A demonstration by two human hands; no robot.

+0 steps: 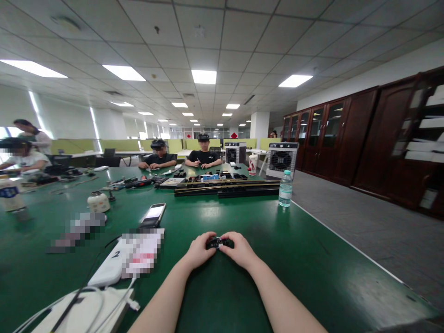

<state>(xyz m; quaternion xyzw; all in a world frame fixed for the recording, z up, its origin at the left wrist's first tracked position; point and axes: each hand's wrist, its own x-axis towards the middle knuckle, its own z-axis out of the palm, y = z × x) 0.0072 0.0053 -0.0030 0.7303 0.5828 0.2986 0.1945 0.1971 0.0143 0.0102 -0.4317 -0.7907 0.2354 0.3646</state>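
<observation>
A small black part with a silvery middle (pixel 217 242) is held between both hands, just over the green table (pixel 222 296). My left hand (pixel 201 249) is closed on its left end, thumb toward me and fingers curled behind. On the right end, my right hand (pixel 238 249) grips in the same way, and the thumb tips nearly meet. What kind of part it is cannot be made out, since the fingers cover much of it.
Left of my arms lie a phone (pixel 153 215), a white power bank (pixel 109 263) and cables. A water bottle (pixel 285 188) stands near the right edge. Long black strips (pixel 243 188) lie across the table ahead. Two people (pixel 203 155) sit opposite; others are at far left.
</observation>
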